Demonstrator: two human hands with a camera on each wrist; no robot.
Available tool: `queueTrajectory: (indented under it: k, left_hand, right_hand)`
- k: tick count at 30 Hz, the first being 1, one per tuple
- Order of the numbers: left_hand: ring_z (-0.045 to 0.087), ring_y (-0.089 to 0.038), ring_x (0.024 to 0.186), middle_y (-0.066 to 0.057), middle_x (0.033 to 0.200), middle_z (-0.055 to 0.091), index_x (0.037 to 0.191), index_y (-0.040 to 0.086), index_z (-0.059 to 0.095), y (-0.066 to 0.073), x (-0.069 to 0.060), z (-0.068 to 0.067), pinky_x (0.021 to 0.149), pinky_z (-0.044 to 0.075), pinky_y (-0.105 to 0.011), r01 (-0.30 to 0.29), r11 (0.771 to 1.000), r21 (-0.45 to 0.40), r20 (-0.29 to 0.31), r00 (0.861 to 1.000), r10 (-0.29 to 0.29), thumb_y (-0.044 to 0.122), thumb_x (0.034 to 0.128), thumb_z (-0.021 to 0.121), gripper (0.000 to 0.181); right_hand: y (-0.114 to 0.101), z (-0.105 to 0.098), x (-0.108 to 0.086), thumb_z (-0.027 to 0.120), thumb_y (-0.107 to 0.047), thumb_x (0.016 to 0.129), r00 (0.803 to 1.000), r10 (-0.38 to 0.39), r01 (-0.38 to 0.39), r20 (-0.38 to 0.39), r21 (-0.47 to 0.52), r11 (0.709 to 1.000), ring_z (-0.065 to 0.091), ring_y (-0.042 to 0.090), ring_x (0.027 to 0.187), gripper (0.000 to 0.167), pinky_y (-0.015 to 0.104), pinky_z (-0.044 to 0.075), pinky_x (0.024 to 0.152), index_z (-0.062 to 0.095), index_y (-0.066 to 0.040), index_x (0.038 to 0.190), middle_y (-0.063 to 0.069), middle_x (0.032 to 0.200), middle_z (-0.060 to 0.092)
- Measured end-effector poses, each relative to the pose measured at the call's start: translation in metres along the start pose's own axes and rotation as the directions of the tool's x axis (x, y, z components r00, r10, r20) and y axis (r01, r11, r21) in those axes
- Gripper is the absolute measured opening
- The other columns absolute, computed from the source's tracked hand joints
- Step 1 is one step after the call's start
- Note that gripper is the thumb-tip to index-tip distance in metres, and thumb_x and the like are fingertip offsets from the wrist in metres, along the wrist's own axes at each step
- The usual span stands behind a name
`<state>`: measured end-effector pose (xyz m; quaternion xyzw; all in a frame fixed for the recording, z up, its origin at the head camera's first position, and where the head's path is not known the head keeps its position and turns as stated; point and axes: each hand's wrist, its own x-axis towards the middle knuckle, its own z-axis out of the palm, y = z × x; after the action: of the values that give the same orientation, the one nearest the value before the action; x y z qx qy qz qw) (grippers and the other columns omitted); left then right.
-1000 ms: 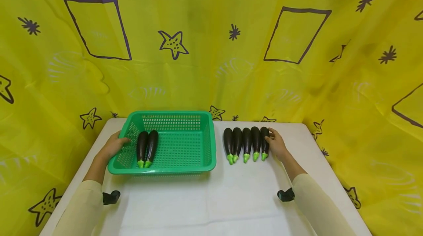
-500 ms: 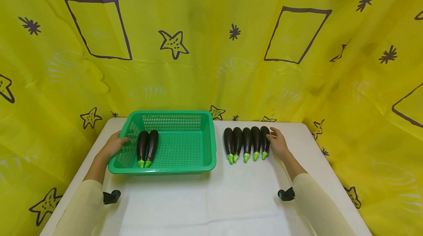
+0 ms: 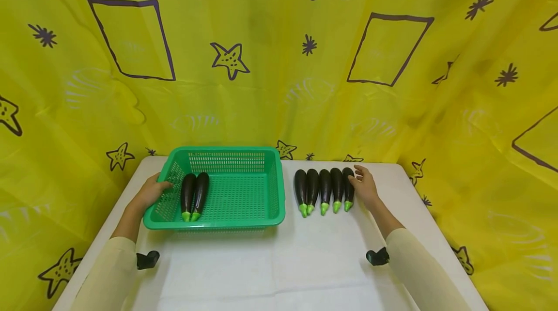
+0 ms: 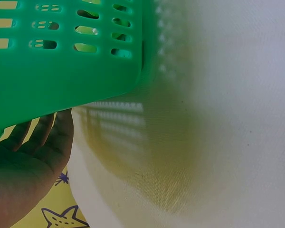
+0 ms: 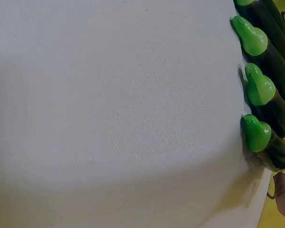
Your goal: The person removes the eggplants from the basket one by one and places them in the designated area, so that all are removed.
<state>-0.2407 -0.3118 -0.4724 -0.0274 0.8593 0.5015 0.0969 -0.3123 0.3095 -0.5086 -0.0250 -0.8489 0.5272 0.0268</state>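
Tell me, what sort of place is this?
Probably a small staged workspace rather than an ordinary kitchen: yellow patterned sheeting hangs around three sides of a white table, where a neat row of eggplants lies.

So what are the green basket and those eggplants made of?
The green basket looks like satin-finish moulded plastic: thin, evenly coloured and pierced by regular slots. The eggplants seem to be glossy imitations, perhaps plastic or coated foam, given their smooth shine and bright, uniform green stem caps, though looks alone can't settle it.

Basket [image 3: 237, 197] in head, left wrist views
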Motion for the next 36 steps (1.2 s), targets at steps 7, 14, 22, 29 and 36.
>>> queueTrajectory:
  k: [7, 14, 22, 29, 36]
  left_hand:
    - [0.057, -0.053, 0.116, -0.046, 0.140, 0.043, 0.150, -0.024, 0.023, 0.002, 0.000, 0.001, 0.089, 0.056, -0.055, -0.002, 1.000, 0.002, 0.003, 1.000, 0.002, 0.012, 0.1057, 0.040, 0.060]
    - [0.056, -0.054, 0.118, -0.046, 0.141, 0.042, 0.151, -0.024, 0.022, 0.002, 0.001, 0.001, 0.091, 0.055, -0.057, 0.006, 1.000, -0.001, 0.009, 1.000, -0.006, 0.012, 0.1060, 0.039, 0.060]
    - [0.054, -0.056, 0.121, -0.046, 0.142, 0.041, 0.151, -0.024, 0.021, 0.000, 0.002, 0.001, 0.093, 0.054, -0.059, 0.003, 1.000, 0.004, 0.015, 1.000, -0.003, 0.012, 0.1066, 0.039, 0.060]
    - [0.055, -0.056, 0.120, -0.046, 0.143, 0.041, 0.152, -0.023, 0.021, 0.001, 0.001, 0.001, 0.092, 0.054, -0.058, 0.000, 1.000, -0.001, 0.020, 1.000, 0.000, 0.012, 0.1071, 0.038, 0.060]
    - [0.051, -0.057, 0.125, -0.045, 0.148, 0.035, 0.156, -0.020, 0.013, 0.000, 0.000, -0.001, 0.093, 0.054, -0.058, 0.022, 0.999, -0.037, 0.049, 0.999, -0.020, 0.012, 0.1072, 0.039, 0.064]
  right_hand:
    - [-0.008, 0.008, -0.002, 0.056, -0.002, 0.106, 0.995, -0.086, 0.086, -0.051, -0.005, 0.996, 0.040, 0.050, 0.137, 0.053, 0.055, 0.036, 0.115, 0.037, 0.013, 0.153, 0.036, 0.151, 0.038]
    - [-0.025, 0.022, -0.012, 0.056, -0.006, 0.108, 0.995, -0.102, 0.102, -0.018, 0.036, 0.994, 0.042, 0.045, 0.137, 0.049, 0.053, 0.040, 0.112, 0.040, 0.008, 0.153, 0.031, 0.152, 0.039]
    - [-0.044, 0.042, -0.024, 0.059, -0.008, 0.108, 0.989, -0.144, 0.141, 0.028, 0.099, 0.985, 0.046, 0.040, 0.133, 0.049, 0.041, 0.043, 0.107, 0.043, 0.006, 0.151, 0.029, 0.151, 0.042]
    - [-0.057, 0.056, -0.032, 0.062, -0.008, 0.106, 0.986, -0.153, 0.141, 0.066, 0.152, 0.978, 0.052, 0.037, 0.128, 0.050, 0.023, 0.046, 0.097, 0.044, 0.003, 0.152, 0.026, 0.150, 0.045]
    - [-0.077, 0.062, -0.046, 0.063, -0.008, 0.106, 0.973, -0.205, 0.187, 0.109, 0.151, 0.971, 0.056, 0.039, 0.124, 0.051, 0.019, 0.047, 0.094, 0.045, 0.005, 0.152, 0.027, 0.144, 0.050]
